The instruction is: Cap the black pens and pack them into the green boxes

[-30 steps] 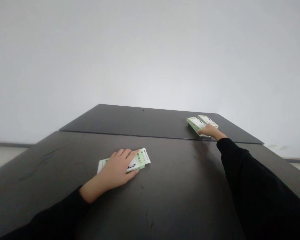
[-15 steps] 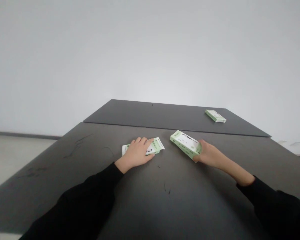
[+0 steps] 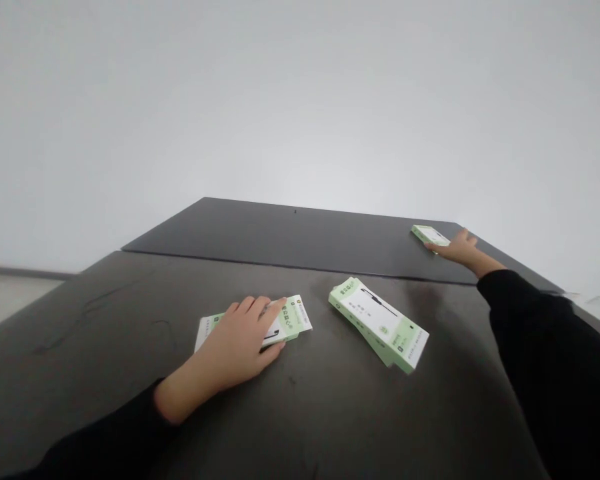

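Observation:
My left hand [image 3: 243,343] lies over a green and white pen box [image 3: 296,315], its fingers across the top toward the far side and its thumb along the near edge. A white and green end [image 3: 206,327] shows left of the hand; whether it belongs to a second box is hidden. To the right, a pen box [image 3: 375,320] with a black pen printed on it rests askew on another green box [image 3: 380,349]. My right hand [image 3: 457,250], fingers apart, is at the right end of a far pen box [image 3: 429,235], its thumb by the near edge.
The dark grey table [image 3: 105,373] has a seam across it, with a darker far panel [image 3: 260,230] behind. A pale wall [image 3: 300,120] stands beyond the far edge. Light floor [image 3: 15,293] shows at the left.
My right hand has let go of the box at the middle right, which now lies on another box, and has moved far right to the distant box. My left hand stays on its box.

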`<state>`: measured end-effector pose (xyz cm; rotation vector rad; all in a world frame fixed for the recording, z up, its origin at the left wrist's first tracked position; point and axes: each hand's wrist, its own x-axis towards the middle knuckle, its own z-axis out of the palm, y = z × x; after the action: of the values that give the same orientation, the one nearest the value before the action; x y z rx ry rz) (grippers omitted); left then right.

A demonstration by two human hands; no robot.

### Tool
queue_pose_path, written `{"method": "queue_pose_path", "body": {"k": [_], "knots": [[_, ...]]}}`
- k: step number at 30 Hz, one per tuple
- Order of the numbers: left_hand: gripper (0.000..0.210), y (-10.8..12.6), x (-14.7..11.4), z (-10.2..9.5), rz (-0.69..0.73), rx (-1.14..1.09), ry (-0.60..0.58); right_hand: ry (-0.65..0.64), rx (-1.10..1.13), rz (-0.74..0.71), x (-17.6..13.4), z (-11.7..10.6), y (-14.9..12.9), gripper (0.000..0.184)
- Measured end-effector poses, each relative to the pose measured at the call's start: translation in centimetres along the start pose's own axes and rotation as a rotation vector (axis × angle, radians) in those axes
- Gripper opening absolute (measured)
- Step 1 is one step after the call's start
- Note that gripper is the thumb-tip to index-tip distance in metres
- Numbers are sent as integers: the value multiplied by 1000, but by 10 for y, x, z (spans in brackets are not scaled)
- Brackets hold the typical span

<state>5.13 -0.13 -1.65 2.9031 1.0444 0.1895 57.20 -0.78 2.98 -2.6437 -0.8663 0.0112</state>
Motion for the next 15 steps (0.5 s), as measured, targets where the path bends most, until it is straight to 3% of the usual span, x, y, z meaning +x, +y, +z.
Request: {"method": "queue_pose_path", "body": {"k": [4,8,12,15], "knots": [[66,-3,-3,6,-39,-13,9,54,-25,29,65,22,21,111],[68,-7,-7,11,-43,-28,18,-2,-79,12,93,52,36,87],[67,-5,-6,7,-41,-30,-6,19,-142,-46,87,62,43,81],[66,-2,-3,3,-35,-14,-13,32,-171,-115,57,57,51,82]]}}
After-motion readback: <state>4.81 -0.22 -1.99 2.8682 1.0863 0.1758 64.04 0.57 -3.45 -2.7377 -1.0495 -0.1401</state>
